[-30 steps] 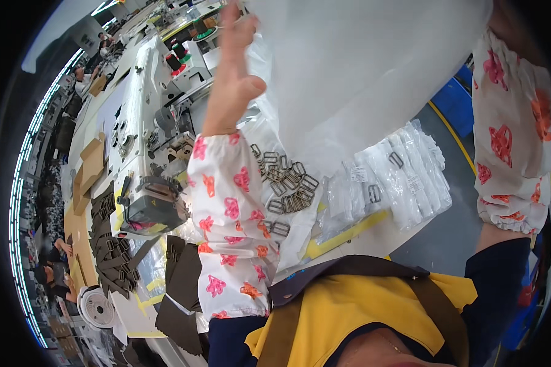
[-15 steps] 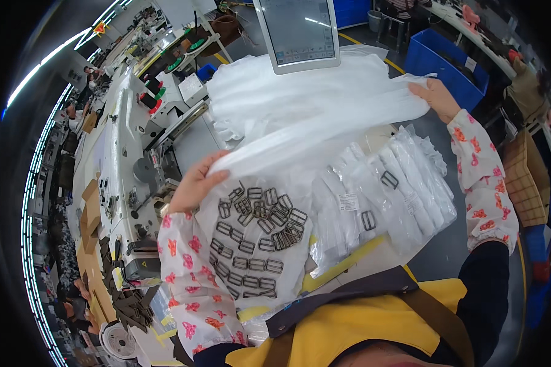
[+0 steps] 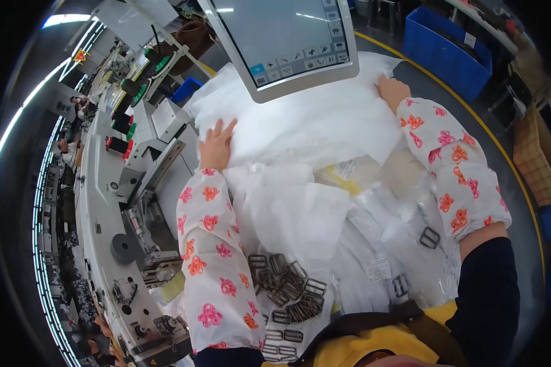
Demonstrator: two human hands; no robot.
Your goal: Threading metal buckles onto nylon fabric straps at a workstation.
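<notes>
White thin fabric (image 3: 300,125) lies spread over the work surface below the tablet-like screen. My left hand (image 3: 216,145) rests flat on its left side, fingers spread. At the fabric's right edge, my right hand (image 3: 393,92) has its fingers curled in and appears to grip the cloth; the fingertips are partly hidden. Nearer to me, dark metal strap slider buckles (image 3: 291,287) sit in a pile, partly covered by my left sleeve. Beside them are clear plastic bags of white goods (image 3: 364,244), with a loose buckle (image 3: 430,237) on top.
The screen (image 3: 288,43) stands over the far part of the fabric. A sewing machine (image 3: 113,214) with thread cones (image 3: 119,145) runs along my left. Blue bin (image 3: 447,55) and tan crate (image 3: 532,153) stand on the floor to the right.
The stretched fabric has come down and lies flat farther away. Both hands have moved forward, and my left hand has let go and spread out. The view has shifted closer to the screen.
</notes>
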